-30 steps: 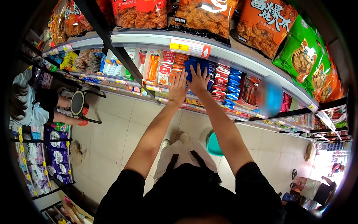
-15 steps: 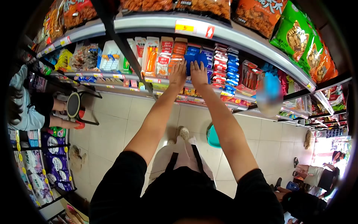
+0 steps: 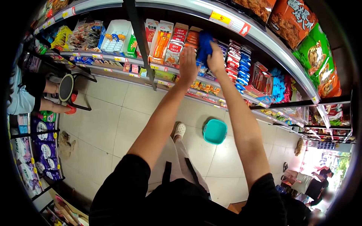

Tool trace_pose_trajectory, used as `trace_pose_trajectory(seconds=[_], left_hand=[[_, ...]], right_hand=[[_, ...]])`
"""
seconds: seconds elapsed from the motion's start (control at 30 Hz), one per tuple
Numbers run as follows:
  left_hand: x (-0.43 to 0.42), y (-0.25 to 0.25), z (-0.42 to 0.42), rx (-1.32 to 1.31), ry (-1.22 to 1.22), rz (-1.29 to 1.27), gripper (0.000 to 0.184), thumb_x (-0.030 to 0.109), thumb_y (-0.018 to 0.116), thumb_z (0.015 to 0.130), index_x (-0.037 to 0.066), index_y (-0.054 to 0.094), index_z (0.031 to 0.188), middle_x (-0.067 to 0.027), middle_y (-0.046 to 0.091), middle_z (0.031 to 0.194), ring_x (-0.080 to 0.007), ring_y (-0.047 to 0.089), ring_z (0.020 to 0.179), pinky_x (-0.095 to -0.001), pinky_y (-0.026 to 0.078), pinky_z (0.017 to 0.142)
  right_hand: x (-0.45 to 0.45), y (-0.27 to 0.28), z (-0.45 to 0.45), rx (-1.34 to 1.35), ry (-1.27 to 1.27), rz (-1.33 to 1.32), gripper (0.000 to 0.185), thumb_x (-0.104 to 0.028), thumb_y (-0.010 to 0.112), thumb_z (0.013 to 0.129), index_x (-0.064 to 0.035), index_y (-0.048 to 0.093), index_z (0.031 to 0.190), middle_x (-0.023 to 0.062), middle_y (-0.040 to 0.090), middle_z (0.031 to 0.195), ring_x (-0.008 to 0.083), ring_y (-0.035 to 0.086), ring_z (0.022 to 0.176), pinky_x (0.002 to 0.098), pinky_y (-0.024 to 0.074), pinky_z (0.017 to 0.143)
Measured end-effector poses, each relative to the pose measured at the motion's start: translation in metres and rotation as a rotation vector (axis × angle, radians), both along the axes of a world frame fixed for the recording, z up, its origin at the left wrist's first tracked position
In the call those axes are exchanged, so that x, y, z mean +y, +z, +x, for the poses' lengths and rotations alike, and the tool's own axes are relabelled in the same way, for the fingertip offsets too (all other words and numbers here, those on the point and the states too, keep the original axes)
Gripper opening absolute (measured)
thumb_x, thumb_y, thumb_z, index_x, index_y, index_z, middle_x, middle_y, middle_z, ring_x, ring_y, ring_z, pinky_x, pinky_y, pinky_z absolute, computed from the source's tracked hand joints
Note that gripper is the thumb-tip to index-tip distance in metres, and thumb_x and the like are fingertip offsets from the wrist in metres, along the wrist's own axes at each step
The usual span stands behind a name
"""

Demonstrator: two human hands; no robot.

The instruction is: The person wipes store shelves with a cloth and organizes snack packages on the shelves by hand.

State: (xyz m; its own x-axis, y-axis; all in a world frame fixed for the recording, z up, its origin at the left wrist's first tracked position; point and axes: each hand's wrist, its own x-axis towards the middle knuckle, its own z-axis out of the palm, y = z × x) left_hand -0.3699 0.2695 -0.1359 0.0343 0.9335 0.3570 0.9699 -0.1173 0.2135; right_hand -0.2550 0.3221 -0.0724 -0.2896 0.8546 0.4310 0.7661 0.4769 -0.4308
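A dark blue cloth (image 3: 204, 46) stands up bunched in front of the snack boxes on the shelf. My right hand (image 3: 216, 60) grips its right side, the fingers partly hidden behind it. My left hand (image 3: 188, 67) is open, fingers stretched upward, just left of the cloth's lower end. Behind the left fingers are a box of red-and-white snack packets (image 3: 174, 49) and an orange-brown packet box (image 3: 192, 37). Stacks of red-and-white packets (image 3: 233, 58) and blue packets (image 3: 244, 67) stand right of my right hand.
A teal basin (image 3: 215, 132) sits on the tiled floor below my right forearm. A black shelf post (image 3: 138, 41) rises at left. An upper shelf edge (image 3: 188, 8) overhangs the boxes. A person and a round-topped stool (image 3: 66, 88) are at far left; a cat (image 3: 66, 144) lies nearby.
The blue cloth was spread under my right hand and now stands bunched upright in its grip. My view has shifted, and more of the teal basin shows.
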Motion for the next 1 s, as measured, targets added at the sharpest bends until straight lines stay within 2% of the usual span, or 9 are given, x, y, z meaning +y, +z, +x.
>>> trace_pose_trajectory(seconds=[0.07, 0.13, 0.3, 0.43, 0.53, 0.67, 0.87, 0.9, 1.0], left_hand=[[-0.014, -0.001, 0.000, -0.286, 0.204, 0.085, 0.085, 0.035, 0.063, 0.080, 0.005, 0.015, 0.144, -0.0098, 0.020, 0.149, -0.0231, 0.018, 0.138, -0.0454, 0.014, 0.111], [-0.024, -0.009, -0.014, -0.194, 0.165, 0.021, 0.084, 0.034, 0.061, 0.082, 0.005, 0.014, 0.145, -0.0092, 0.017, 0.150, -0.0232, 0.015, 0.139, -0.0443, 0.015, 0.111], [-0.016, -0.018, -0.035, -0.047, -0.014, 0.000, 0.075, 0.029, 0.058, 0.085, 0.006, 0.017, 0.144, -0.0082, 0.020, 0.149, -0.0233, 0.019, 0.137, -0.0393, 0.024, 0.108], [-0.012, -0.020, -0.039, -0.083, -0.042, -0.026, 0.067, 0.023, 0.058, 0.084, 0.005, 0.027, 0.140, -0.0074, 0.027, 0.146, -0.0226, 0.028, 0.133, -0.0384, 0.031, 0.104], [-0.004, -0.033, -0.041, -0.047, -0.059, 0.158, 0.062, 0.013, 0.056, 0.081, 0.001, 0.032, 0.137, -0.0120, 0.030, 0.144, -0.0284, 0.032, 0.130, -0.0402, 0.034, 0.102], [-0.005, -0.041, -0.046, 0.053, -0.109, 0.100, 0.049, 0.011, 0.055, 0.081, -0.003, 0.041, 0.126, -0.0167, 0.041, 0.132, -0.0304, 0.035, 0.128, -0.0402, 0.037, 0.100], [-0.008, -0.047, -0.044, -0.095, -0.104, 0.211, 0.040, 0.007, 0.054, 0.078, -0.003, 0.049, 0.116, -0.0179, 0.046, 0.126, -0.0324, 0.036, 0.127, -0.0413, 0.037, 0.099], [-0.009, -0.047, -0.043, -0.102, -0.106, 0.214, 0.040, 0.007, 0.054, 0.078, -0.003, 0.049, 0.116, -0.0179, 0.046, 0.126, -0.0324, 0.036, 0.127, -0.0413, 0.037, 0.099], [-0.009, -0.049, -0.045, -0.144, -0.120, 0.145, 0.041, 0.013, 0.057, 0.082, -0.002, 0.046, 0.118, -0.0176, 0.044, 0.127, -0.0338, 0.034, 0.128, -0.0437, 0.033, 0.102]], right_hand=[[-0.007, -0.025, -0.010, -0.292, -0.049, -0.226, 0.071, -0.008, 0.069, 0.067, -0.0131, 0.042, 0.133, 0.0169, 0.037, 0.139, 0.0392, 0.036, 0.125, 0.0482, 0.0284, 0.105], [-0.033, -0.022, -0.023, -0.304, -0.185, -0.223, 0.078, -0.016, 0.072, 0.065, -0.0190, 0.038, 0.136, 0.0126, 0.031, 0.143, 0.0424, 0.033, 0.125, 0.0512, 0.0247, 0.107], [-0.026, 0.003, -0.011, -0.460, -0.034, -0.213, 0.056, -0.006, 0.065, 0.075, -0.0137, 0.048, 0.128, 0.0145, 0.045, 0.133, 0.0369, 0.051, 0.110, 0.0388, 0.0477, 0.090], [-0.010, 0.039, -0.013, 0.065, -0.158, -0.100, 0.040, -0.007, 0.061, 0.075, -0.0028, 0.058, 0.114, 0.0218, 0.059, 0.110, 0.0367, 0.056, 0.101, 0.0401, 0.0446, 0.090], [-0.001, 0.042, -0.042, 0.060, -0.105, 0.119, 0.042, -0.009, 0.060, 0.074, -0.0015, 0.057, 0.115, 0.0209, 0.059, 0.111, 0.0364, 0.055, 0.101, 0.0388, 0.0428, 0.092], [0.005, -0.027, -0.066, -0.409, -0.092, -0.101, 0.064, -0.026, 0.070, 0.068, -0.0158, 0.050, 0.128, 0.0221, 0.035, 0.138, 0.0408, 0.036, 0.121, 0.0425, 0.0392, 0.097], [0.005, -0.034, -0.063, -0.435, -0.018, -0.120, 0.066, -0.014, 0.070, 0.070, -0.0134, 0.045, 0.132, 0.0248, 0.033, 0.139, 0.0403, 0.045, 0.115, 0.0397, 0.0444, 0.093], [-0.003, -0.017, -0.063, -0.456, -0.014, -0.186, 0.064, -0.003, 0.064, 0.072, -0.0142, 0.044, 0.132, 0.0220, 0.039, 0.136, 0.0383, 0.050, 0.111, 0.0381, 0.0436, 0.095], [-0.016, -0.004, -0.059, -0.460, 0.065, -0.190, 0.061, -0.004, 0.066, 0.070, -0.0128, 0.048, 0.128, 0.0175, 0.047, 0.130, 0.0361, 0.051, 0.110, 0.0384, 0.0447, 0.093]])
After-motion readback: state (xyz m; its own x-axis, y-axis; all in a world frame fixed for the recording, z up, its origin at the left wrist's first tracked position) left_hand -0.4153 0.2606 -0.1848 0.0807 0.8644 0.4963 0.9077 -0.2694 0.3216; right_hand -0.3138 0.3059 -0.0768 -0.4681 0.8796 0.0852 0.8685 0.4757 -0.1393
